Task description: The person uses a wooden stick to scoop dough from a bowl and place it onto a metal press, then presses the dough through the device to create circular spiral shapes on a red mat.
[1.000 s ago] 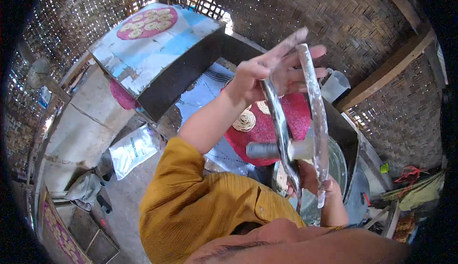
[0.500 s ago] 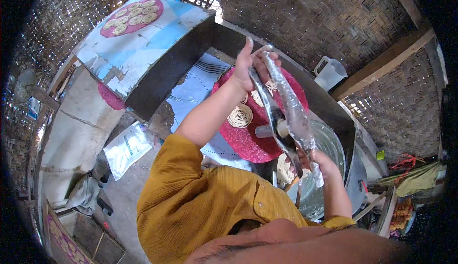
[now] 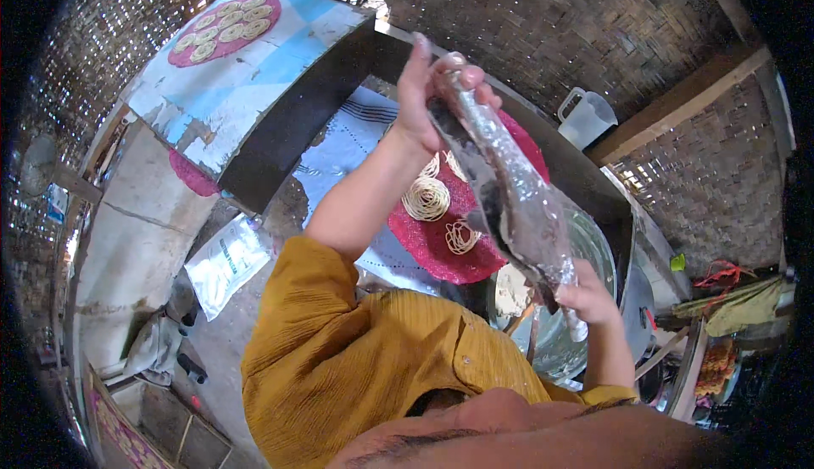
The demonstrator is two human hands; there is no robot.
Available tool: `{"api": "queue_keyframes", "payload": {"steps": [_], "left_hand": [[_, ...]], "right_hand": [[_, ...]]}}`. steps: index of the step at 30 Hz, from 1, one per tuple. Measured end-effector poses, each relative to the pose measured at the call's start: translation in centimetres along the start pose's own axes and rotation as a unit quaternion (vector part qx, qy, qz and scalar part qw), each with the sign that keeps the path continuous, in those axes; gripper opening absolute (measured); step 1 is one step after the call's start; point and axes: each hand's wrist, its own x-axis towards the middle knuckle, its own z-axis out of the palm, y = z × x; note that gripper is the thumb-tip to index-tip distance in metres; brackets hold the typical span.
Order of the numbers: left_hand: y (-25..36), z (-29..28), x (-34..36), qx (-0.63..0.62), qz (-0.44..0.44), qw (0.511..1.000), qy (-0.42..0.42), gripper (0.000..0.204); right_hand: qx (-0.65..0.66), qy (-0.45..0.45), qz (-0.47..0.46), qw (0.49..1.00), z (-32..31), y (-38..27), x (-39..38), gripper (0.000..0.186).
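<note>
I grip a long, two-bar hand press (image 3: pixel 527 189) at both ends, its bars tilted from far left to near right. My left hand (image 3: pixel 424 96) wraps around the far end, and my right hand (image 3: pixel 592 296) closes around the near end. Below the press lies a round red mat (image 3: pixel 415 248). A pale noodle coil (image 3: pixel 426 198) rests on it, with a smaller, looser coil (image 3: pixel 462 237) nearer to me. The press hides other coils in part. Beside my right hand stands a wide basin (image 3: pixel 600 244), next to pale dough (image 3: pixel 512 289).
At the far left, a blue-and-white board (image 3: pixel 292 45) bears another red mat (image 3: pixel 275 13) with several coils. A clear pitcher (image 3: pixel 588 119) stands by the woven wall (image 3: pixel 517 11). A white plastic bag (image 3: pixel 227 265) lies on the floor at left. Under the mat spreads a white cloth (image 3: pixel 348 147).
The two bars have come together, covering the pale cylinder that showed between them. A small loose coil now shows on the mat. My left hand has moved slightly left and away from me.
</note>
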Motion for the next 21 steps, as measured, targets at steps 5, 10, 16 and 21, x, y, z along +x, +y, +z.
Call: {"api": "queue_keyframes", "payload": {"steps": [5, 10, 16, 21], "left_hand": [[-0.8, 0.3, -1.9, -0.025, -0.014, 0.998, -0.047, 0.047], [-1.8, 0.8, -1.5, -0.042, 0.000, 0.991, -0.125, 0.048], [1.4, 1.2, -1.2, -0.002, 0.029, 0.984, -0.178, 0.048], [0.4, 1.1, -2.7, -0.052, -0.006, 0.983, -0.177, 0.053]], "right_hand": [[0.008, -0.051, 0.026, 0.998, 0.2, -0.1, -2.1, 0.060], [-0.043, 0.018, 0.011, 0.999, -0.5, -2.1, -3.4, 0.065], [-0.064, -0.011, -0.027, 0.998, 0.6, -2.7, -1.2, 0.065], [-0.032, -0.053, -0.003, 0.998, 0.7, -1.5, -2.3, 0.063]]}}
